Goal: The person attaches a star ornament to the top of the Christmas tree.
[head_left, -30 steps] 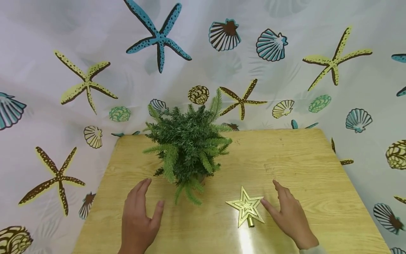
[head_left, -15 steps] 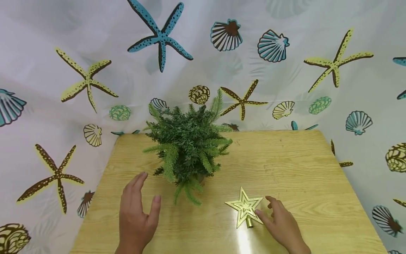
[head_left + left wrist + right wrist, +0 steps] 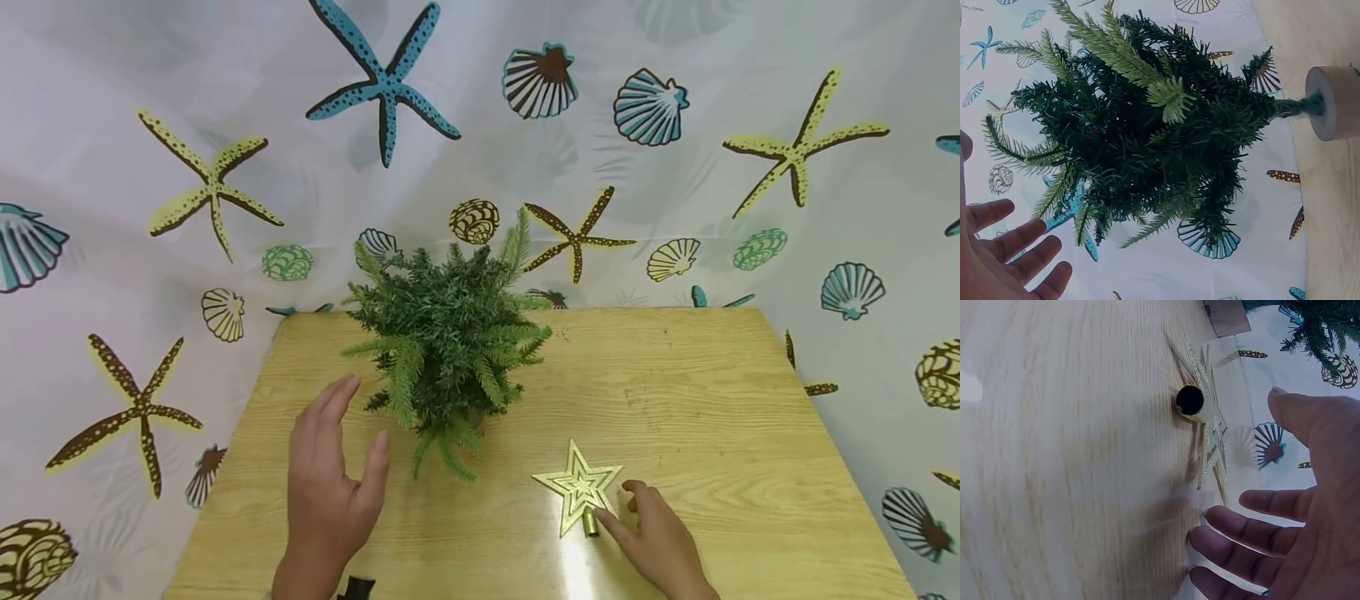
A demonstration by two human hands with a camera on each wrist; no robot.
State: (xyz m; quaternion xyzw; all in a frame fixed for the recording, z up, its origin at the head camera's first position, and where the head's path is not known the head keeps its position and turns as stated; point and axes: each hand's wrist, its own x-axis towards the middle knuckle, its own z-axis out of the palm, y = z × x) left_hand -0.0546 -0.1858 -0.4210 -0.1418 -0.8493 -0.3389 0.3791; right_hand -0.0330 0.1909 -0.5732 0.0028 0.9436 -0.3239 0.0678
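Note:
A small artificial Christmas tree (image 3: 450, 333) stands upright at the back left of the table. In the left wrist view its round wooden base (image 3: 1340, 103) shows. My left hand (image 3: 330, 483) is held up in front of the tree's left side, thumb apart from the fingers, with nothing in it. A gold star tree topper (image 3: 580, 490) lies flat on the table, its tube end (image 3: 1191, 405) facing me. Over the topper's right side hovers my right hand (image 3: 656, 537), its thumb tip overlapping the star beside the tube in the head view. The right wrist view shows a gap between thumb and fingers.
The wooden table (image 3: 675, 375) is bounded at the back and sides by a white curtain (image 3: 570, 33) printed with starfish and shells. A small black piece (image 3: 358, 587) shows beside my left wrist.
My right hand has come left and down toward the star's tube, its fingers bending more. My left hand has risen slightly. The tree and star stay put on the table.

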